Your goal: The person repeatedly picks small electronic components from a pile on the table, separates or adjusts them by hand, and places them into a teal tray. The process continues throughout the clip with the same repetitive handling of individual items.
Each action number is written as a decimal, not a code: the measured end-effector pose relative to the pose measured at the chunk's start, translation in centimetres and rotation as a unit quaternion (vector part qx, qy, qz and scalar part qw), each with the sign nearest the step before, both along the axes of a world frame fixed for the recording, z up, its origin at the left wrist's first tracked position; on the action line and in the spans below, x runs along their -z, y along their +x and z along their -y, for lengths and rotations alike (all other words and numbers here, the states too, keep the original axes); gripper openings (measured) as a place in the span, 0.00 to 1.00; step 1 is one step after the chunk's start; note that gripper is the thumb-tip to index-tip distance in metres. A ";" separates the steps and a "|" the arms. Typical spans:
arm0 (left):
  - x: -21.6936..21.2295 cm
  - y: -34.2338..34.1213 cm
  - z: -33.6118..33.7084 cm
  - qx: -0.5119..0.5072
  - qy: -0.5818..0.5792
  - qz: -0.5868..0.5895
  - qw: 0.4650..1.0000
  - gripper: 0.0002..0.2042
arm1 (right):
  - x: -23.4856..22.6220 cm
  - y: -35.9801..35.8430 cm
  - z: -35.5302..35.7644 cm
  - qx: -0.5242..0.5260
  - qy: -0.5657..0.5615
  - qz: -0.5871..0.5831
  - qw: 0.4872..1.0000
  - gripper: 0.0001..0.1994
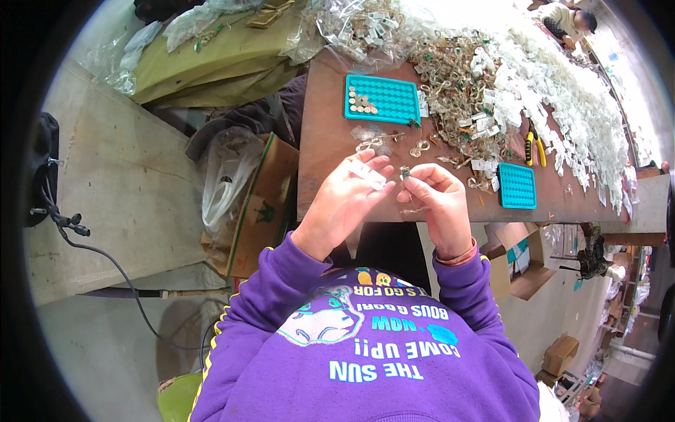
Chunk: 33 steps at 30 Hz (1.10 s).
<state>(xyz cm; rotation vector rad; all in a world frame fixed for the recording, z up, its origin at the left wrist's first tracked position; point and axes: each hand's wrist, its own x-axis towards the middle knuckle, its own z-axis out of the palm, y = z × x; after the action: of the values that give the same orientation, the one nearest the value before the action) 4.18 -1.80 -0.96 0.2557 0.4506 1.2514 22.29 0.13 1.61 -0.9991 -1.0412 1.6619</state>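
Observation:
Palm up and fingers spread, my left hand (333, 212) is over the near edge of the brown table (327, 126). A white plastic tag (368, 174) lies across its fingers. My right hand (444, 202) is closed in a pinch on a small gold-and-dark trinket (405, 171), just right of the left fingertips. A thin strand hangs under the right fingers. Beyond the hands are some loose gold-coloured rings (419, 148) and a teal tray (402, 93) with several round beige pieces at its left side.
Tangled, tagged trinkets (457, 84) form a large heap at the far right. Yellow-and-black pliers (529, 148) lie beside a second teal tray (517, 186). A cardboard box (264, 211) with a clear bag stands left of the table. Another person (566, 22) sits at the far right.

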 end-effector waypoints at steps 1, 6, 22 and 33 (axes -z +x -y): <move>-0.1 -0.1 0.0 0.013 0.010 -0.024 1.000 0.18 | 0.0 0.2 -0.2 -0.020 -0.039 -0.035 0.998 0.06; -0.8 -0.4 0.4 0.012 0.088 -0.217 0.972 0.18 | 0.2 0.2 -0.7 -0.078 -0.120 -0.113 0.983 0.06; -0.7 -0.4 0.8 -0.056 0.142 -0.402 0.903 0.09 | -1.0 -0.3 0.5 -0.091 0.003 0.059 0.994 0.07; -1.0 -0.9 1.1 0.135 0.213 -0.245 0.936 0.07 | 2.2 0.8 -1.0 -0.311 -0.133 -0.142 0.930 0.09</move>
<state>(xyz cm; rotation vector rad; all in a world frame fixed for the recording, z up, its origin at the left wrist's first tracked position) 3.29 -2.87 0.02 0.9824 0.5426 0.9960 23.09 1.12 -0.59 -0.5812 -1.0096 2.4371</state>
